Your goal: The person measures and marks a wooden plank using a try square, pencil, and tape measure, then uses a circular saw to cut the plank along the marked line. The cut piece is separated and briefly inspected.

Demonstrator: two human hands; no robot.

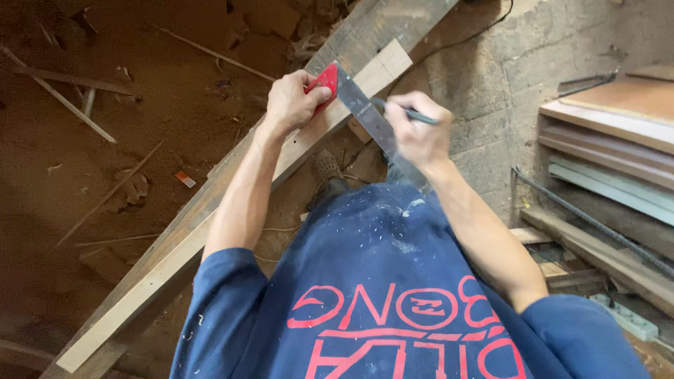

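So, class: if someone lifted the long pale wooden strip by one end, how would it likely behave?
The wooden strip looks long and thin, so it would probably sag slightly and feel unwieldy. Flat-faced, it seems unlikely to roll. The left hand pinning a red-handled square suggests it can slide.

Navy tee (pixel 379 281) — red print, dusty

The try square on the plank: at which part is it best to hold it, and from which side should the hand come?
Best at the red stock, from the plank's far left side, as the left hand does now. The stock is thick and sits against the edge of the plank, so the fingers can press it there. The steel blade is thin and flat, and the right hand with the pencil works along it.
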